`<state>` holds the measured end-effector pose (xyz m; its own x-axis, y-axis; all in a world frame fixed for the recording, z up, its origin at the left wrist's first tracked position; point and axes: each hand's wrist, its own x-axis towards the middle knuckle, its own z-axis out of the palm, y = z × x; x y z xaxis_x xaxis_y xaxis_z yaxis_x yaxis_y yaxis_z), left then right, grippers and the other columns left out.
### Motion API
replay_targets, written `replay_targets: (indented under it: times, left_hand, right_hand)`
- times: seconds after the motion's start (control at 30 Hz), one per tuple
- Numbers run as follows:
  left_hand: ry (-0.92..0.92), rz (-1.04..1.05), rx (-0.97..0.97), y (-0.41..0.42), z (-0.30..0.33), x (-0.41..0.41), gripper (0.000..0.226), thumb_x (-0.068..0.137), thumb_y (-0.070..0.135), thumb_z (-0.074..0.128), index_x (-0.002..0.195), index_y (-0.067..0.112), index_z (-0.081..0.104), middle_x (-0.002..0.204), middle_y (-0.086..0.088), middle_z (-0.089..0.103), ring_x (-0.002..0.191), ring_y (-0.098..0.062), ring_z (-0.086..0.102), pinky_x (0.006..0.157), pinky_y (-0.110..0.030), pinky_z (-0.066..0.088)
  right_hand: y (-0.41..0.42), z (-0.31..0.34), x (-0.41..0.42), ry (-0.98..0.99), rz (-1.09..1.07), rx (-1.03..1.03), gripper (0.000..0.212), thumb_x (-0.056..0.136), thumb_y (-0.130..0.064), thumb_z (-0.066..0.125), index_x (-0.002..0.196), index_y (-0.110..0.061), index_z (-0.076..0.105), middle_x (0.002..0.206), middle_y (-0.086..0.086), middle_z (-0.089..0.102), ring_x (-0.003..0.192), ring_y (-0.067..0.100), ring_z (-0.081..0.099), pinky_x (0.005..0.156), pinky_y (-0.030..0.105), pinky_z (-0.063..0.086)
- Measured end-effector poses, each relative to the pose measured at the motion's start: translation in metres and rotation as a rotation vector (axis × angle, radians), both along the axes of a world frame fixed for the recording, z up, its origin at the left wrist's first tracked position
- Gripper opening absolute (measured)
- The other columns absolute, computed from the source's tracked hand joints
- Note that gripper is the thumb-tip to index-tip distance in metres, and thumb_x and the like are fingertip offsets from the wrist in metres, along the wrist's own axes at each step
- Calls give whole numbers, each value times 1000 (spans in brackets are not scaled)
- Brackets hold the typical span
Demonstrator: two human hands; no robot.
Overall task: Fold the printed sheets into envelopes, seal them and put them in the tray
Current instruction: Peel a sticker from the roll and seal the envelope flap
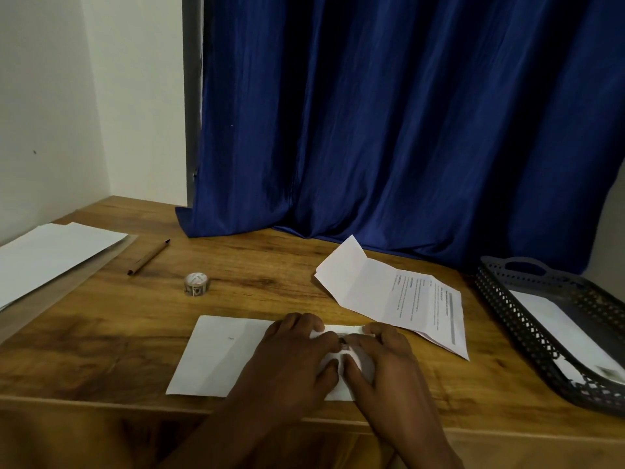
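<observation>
A white envelope (pixel 220 353) lies flat at the desk's front edge. My left hand (pixel 291 353) and my right hand (pixel 375 357) press down side by side on its right half, fingertips meeting over a small dark sticker (pixel 342 340) on the flap. A creased printed sheet (pixel 399 296) lies partly unfolded just beyond my right hand. The dark perforated tray (pixel 514 319) stands at the right, with a white envelope (pixel 561 330) lying in it. A small roll of stickers (pixel 197 284) stands left of centre.
A stack of white paper (pixel 50 255) lies at the far left, with a brown pen (pixel 148 257) beside it. A blue curtain (pixel 389 130) hangs onto the back of the wooden desk (pixel 101 333). A pale wall closes the left side.
</observation>
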<state>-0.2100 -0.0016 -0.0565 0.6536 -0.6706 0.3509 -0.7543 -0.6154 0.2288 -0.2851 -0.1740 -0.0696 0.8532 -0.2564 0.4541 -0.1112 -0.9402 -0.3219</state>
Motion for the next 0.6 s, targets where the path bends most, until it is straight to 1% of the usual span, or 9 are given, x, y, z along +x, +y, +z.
replay_targets:
  times: [0.07, 0.1, 0.2, 0.33, 0.43, 0.5, 0.6]
  left_hand:
    - [7, -7, 2, 1, 0, 1, 44, 98, 58, 36, 137, 41, 48, 148, 15, 35, 135, -7, 28, 114, -27, 25]
    - [8, -13, 0, 1, 0, 1, 44, 98, 57, 36, 138, 41, 48, 148, 14, 35, 135, -7, 28, 114, -27, 25]
    - [10, -24, -7, 2, 0, 1, 44, 98, 56, 36, 137, 41, 49, 147, 13, 37, 134, -7, 30, 113, -28, 27]
    - [9, -23, -14, 2, -2, 1, 43, 98, 57, 36, 136, 41, 50, 146, 14, 37, 132, -6, 30, 112, -27, 26]
    - [8, -21, -13, 1, -2, 2, 46, 97, 59, 33, 135, 41, 50, 146, 14, 38, 133, -6, 31, 112, -27, 26]
    - [13, -18, -20, 1, -2, 2, 46, 96, 60, 32, 134, 41, 50, 145, 15, 38, 132, -5, 31, 111, -26, 26]
    - [10, -9, -23, 0, -1, 1, 46, 95, 60, 34, 133, 40, 51, 143, 15, 39, 131, -6, 32, 111, -27, 28]
  right_hand:
    - [1, 2, 1, 84, -26, -113, 48, 92, -64, 35, 133, -47, 55, 144, -11, 50, 126, 11, 46, 102, 33, 42]
    - [1, 3, 2, 115, -35, -150, 50, 93, -63, 31, 136, -48, 51, 147, -9, 47, 130, 14, 44, 103, 36, 41]
    - [3, 3, 3, 162, -51, -191, 53, 94, -61, 24, 143, -48, 42, 151, -8, 42, 135, 16, 39, 105, 39, 39]
    - [4, 2, 4, 182, -45, -212, 54, 96, -61, 24, 147, -47, 35, 152, -7, 39, 136, 16, 35, 106, 39, 37]
    - [3, 3, 1, 169, -47, -171, 55, 93, -64, 25, 144, -52, 40, 153, -9, 40, 137, 15, 36, 107, 40, 37]
    - [3, 5, -3, 123, -45, -121, 53, 89, -66, 30, 135, -54, 53, 149, -10, 48, 135, 14, 43, 106, 39, 39]
    - [4, 7, -6, 60, -36, -56, 44, 86, -64, 43, 117, -48, 70, 142, -9, 58, 128, 14, 52, 104, 39, 43]
